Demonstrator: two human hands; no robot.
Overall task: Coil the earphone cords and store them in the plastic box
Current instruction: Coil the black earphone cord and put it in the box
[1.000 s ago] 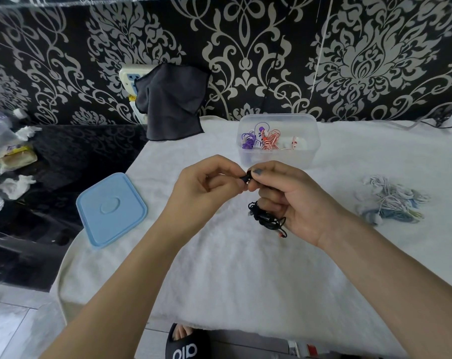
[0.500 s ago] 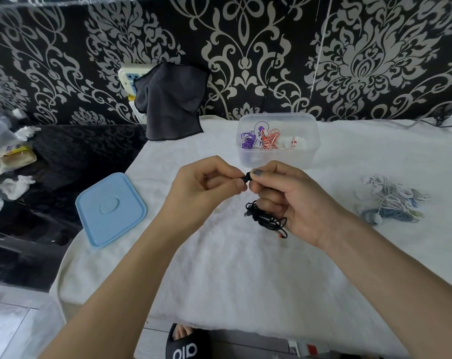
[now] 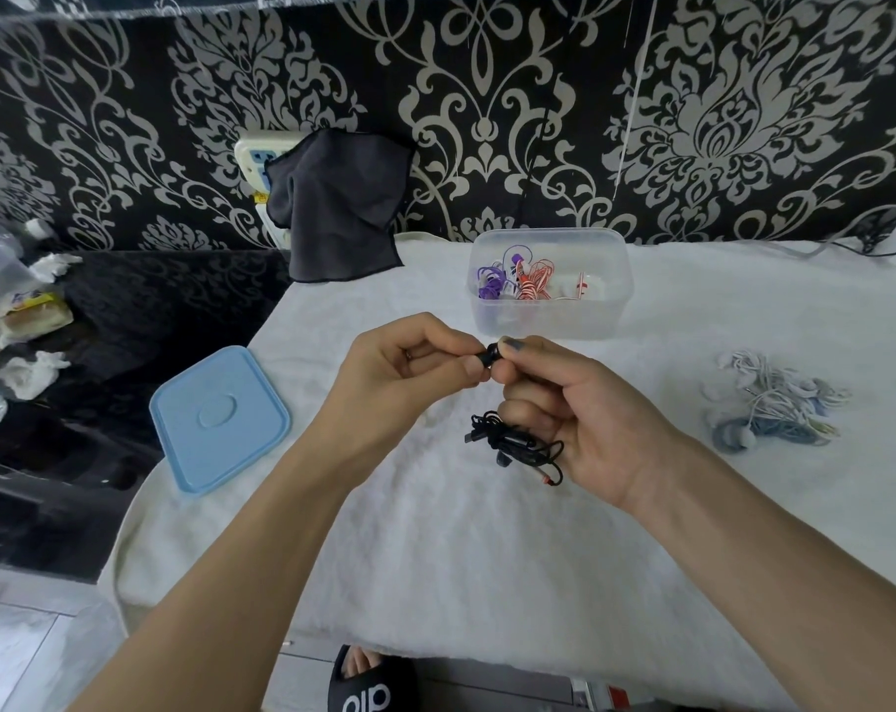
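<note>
White towel (image 3: 435, 547) | both hands pinch black earphone cord (image 3: 517, 441) | bundle dangles below right hand (image 3: 584, 418)

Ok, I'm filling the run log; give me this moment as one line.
step: coiling | both hands pinch black earphones | plastic box open, cords inside | blue lid left | white earphones right

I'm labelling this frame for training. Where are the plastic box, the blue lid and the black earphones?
plastic box (image 3: 548, 321), head view, front wall.
blue lid (image 3: 219, 417), head view, middle of its top.
black earphones (image 3: 517, 441), head view, tangled cord bundle under the right hand.
</note>
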